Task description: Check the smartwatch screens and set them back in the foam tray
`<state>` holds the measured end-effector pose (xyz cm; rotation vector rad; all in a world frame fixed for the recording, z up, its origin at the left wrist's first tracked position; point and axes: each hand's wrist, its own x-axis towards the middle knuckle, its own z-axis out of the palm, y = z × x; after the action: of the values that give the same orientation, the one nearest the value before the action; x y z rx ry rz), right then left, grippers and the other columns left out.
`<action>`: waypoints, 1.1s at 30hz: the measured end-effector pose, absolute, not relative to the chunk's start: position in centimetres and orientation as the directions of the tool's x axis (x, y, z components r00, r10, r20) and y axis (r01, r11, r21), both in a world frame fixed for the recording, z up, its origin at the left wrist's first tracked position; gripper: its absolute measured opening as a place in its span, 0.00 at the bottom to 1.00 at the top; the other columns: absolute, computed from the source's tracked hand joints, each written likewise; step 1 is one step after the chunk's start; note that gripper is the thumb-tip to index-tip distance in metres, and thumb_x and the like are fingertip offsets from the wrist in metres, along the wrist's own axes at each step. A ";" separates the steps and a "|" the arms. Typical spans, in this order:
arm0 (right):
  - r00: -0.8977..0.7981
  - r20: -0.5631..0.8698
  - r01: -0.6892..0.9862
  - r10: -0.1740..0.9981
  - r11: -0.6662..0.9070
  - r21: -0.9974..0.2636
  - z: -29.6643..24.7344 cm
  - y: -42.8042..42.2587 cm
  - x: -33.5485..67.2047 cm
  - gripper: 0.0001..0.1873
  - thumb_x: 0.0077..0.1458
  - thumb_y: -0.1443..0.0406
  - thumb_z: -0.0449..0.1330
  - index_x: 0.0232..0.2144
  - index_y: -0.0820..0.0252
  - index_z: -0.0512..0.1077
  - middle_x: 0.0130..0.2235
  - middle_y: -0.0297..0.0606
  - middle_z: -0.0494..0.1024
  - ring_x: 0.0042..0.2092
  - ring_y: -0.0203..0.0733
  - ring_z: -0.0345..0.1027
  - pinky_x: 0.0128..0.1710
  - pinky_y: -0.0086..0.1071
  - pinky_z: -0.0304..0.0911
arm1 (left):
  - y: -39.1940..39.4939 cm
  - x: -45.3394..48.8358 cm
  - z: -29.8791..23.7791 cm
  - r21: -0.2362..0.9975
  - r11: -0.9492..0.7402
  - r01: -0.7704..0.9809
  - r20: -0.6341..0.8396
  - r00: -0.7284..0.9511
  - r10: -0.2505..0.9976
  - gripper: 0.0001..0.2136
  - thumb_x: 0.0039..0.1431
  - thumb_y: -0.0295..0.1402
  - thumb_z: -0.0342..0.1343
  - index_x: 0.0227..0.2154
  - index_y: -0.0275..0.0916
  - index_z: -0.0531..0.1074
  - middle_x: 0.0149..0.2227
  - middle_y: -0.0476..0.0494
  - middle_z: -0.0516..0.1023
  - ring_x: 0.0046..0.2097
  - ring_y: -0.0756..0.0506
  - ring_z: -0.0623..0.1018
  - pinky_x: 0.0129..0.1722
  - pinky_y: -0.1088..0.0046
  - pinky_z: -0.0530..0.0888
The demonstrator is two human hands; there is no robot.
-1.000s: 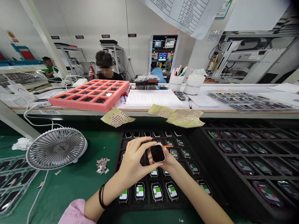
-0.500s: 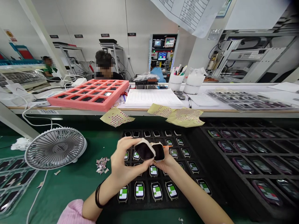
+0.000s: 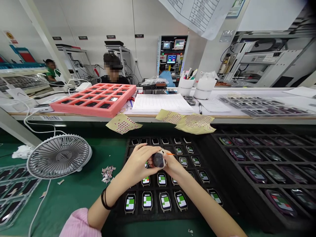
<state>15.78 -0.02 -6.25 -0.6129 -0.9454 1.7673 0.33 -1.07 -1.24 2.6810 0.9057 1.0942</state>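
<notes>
My left hand (image 3: 137,162) and my right hand (image 3: 173,166) meet above a black foam tray (image 3: 128,210) of smartwatches, both gripping a dark-faced watch body (image 3: 158,160) with a pale rim. The fingers of my left hand curl over its left side, and a small orange tab (image 3: 170,153) sticks out beside it. Rows of watches (image 3: 147,200) with lit green-and-white screens sit in the tray's pockets below my hands. Part of the tray lies hidden under my hands and forearms.
A wider dark tray of watches (image 3: 261,161) fills the right side. On the left stand a white desk fan (image 3: 59,156) and a small pile of scraps (image 3: 107,173). Across the bench lie a pink foam tray (image 3: 93,100) and perforated yellow sheets (image 3: 196,124). A co-worker (image 3: 113,69) sits beyond.
The two dark pale-rimmed pieces held side by side half a second ago are now pressed together as one watch. My hands have drawn closer and moved slightly lower.
</notes>
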 end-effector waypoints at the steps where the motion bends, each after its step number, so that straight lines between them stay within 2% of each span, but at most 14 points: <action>1: -0.351 0.004 -0.520 0.936 -0.192 -0.832 -6.5 0.2 15.7 0.27 0.33 0.46 0.70 0.28 0.61 0.75 0.22 0.34 0.77 0.24 0.38 0.72 0.27 0.31 0.69 | -0.6 0.3 -1.7 0.304 -0.812 0.497 0.590 0.571 0.571 0.20 0.52 0.27 0.58 0.49 0.41 0.66 0.48 0.42 0.78 0.48 0.44 0.77 0.55 0.57 0.66; 5: -0.296 -0.065 -0.475 0.953 -0.205 -0.856 -7.3 1.2 15.8 0.25 0.42 0.46 0.66 0.30 0.63 0.76 0.26 0.37 0.80 0.29 0.40 0.75 0.32 0.33 0.71 | 1.3 -0.2 -3.5 0.313 -0.788 0.531 0.591 0.540 0.599 0.22 0.47 0.24 0.57 0.48 0.40 0.67 0.47 0.42 0.78 0.47 0.44 0.78 0.56 0.57 0.66; 10: -0.130 -0.074 -0.426 0.989 -0.123 -0.896 -7.1 1.8 17.5 0.23 0.49 0.52 0.64 0.42 0.61 0.75 0.43 0.45 0.81 0.47 0.46 0.75 0.49 0.41 0.68 | 4.8 -2.3 -5.5 0.366 -0.662 0.654 0.523 0.444 0.728 0.23 0.47 0.26 0.59 0.49 0.38 0.68 0.49 0.39 0.77 0.50 0.41 0.75 0.52 0.60 0.70; 14: -0.036 -0.039 -0.392 0.999 -0.050 -0.919 -6.4 1.6 19.0 0.22 0.52 0.52 0.62 0.43 0.61 0.74 0.45 0.47 0.80 0.49 0.48 0.73 0.49 0.43 0.68 | 7.7 -3.2 -8.1 0.375 -0.580 0.723 0.377 0.452 0.808 0.23 0.49 0.26 0.58 0.51 0.37 0.68 0.52 0.38 0.74 0.52 0.41 0.74 0.54 0.62 0.67; 18: -0.018 0.005 -0.322 1.000 -0.001 -0.947 -6.5 1.5 20.0 0.24 0.51 0.51 0.62 0.44 0.61 0.73 0.44 0.48 0.80 0.47 0.49 0.75 0.45 0.42 0.71 | 9.1 -3.3 -10.4 0.377 -0.586 0.717 0.240 0.536 0.810 0.22 0.43 0.29 0.63 0.45 0.38 0.74 0.44 0.40 0.79 0.45 0.40 0.77 0.48 0.67 0.71; 20: 0.005 0.023 -0.195 1.000 0.023 -0.980 -7.1 1.7 20.9 0.24 0.52 0.50 0.61 0.45 0.62 0.72 0.44 0.49 0.80 0.46 0.49 0.75 0.43 0.41 0.71 | 9.3 -3.9 -10.7 0.381 -0.573 0.726 0.201 0.539 0.818 0.22 0.45 0.33 0.63 0.47 0.37 0.74 0.44 0.39 0.79 0.46 0.40 0.77 0.46 0.69 0.72; 22: 0.044 0.052 0.039 0.998 0.050 -0.998 -7.8 2.3 22.3 0.25 0.55 0.51 0.57 0.46 0.63 0.71 0.44 0.49 0.80 0.45 0.48 0.76 0.42 0.39 0.71 | 9.5 -4.9 -10.6 0.376 -0.555 0.742 0.186 0.526 0.830 0.23 0.48 0.37 0.61 0.49 0.37 0.72 0.46 0.38 0.78 0.48 0.40 0.76 0.48 0.68 0.71; 23: 0.058 0.078 0.202 0.995 0.065 -0.977 -8.2 2.6 23.1 0.24 0.56 0.52 0.55 0.47 0.63 0.71 0.43 0.49 0.80 0.45 0.46 0.76 0.41 0.38 0.71 | 9.5 -5.5 -10.5 0.369 -0.546 0.752 0.180 0.518 0.836 0.23 0.50 0.38 0.61 0.49 0.38 0.72 0.48 0.38 0.77 0.49 0.39 0.75 0.49 0.67 0.70; 25: 0.105 0.085 0.336 0.991 0.045 -0.941 -9.0 3.3 25.0 0.22 0.56 0.55 0.55 0.46 0.64 0.71 0.42 0.49 0.81 0.44 0.48 0.76 0.41 0.38 0.70 | 9.4 -6.9 -10.4 0.351 -0.529 0.773 0.162 0.506 0.847 0.23 0.52 0.39 0.59 0.51 0.40 0.70 0.51 0.38 0.75 0.53 0.38 0.72 0.53 0.64 0.67; 30: 0.262 0.101 0.638 0.960 -0.094 -0.764 -10.3 4.5 28.9 0.16 0.55 0.62 0.56 0.43 0.65 0.72 0.37 0.49 0.81 0.45 0.54 0.74 0.44 0.42 0.64 | 8.4 -8.5 -11.0 0.304 -0.495 0.814 0.085 0.494 0.865 0.21 0.59 0.41 0.54 0.55 0.49 0.66 0.61 0.39 0.64 0.61 0.35 0.63 0.57 0.53 0.61; 33: 0.300 0.100 0.758 0.949 -0.174 -0.629 -10.8 4.7 29.6 0.16 0.57 0.65 0.55 0.46 0.66 0.70 0.38 0.51 0.80 0.45 0.55 0.73 0.43 0.41 0.63 | 7.9 -6.0 -10.8 0.246 -0.542 0.804 0.110 0.532 0.839 0.20 0.63 0.41 0.48 0.56 0.46 0.65 0.62 0.36 0.61 0.62 0.35 0.61 0.58 0.51 0.58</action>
<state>29.56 4.68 -10.82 -1.9904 -1.5125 0.4255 -6.03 7.92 -10.82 2.6023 1.4076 0.3217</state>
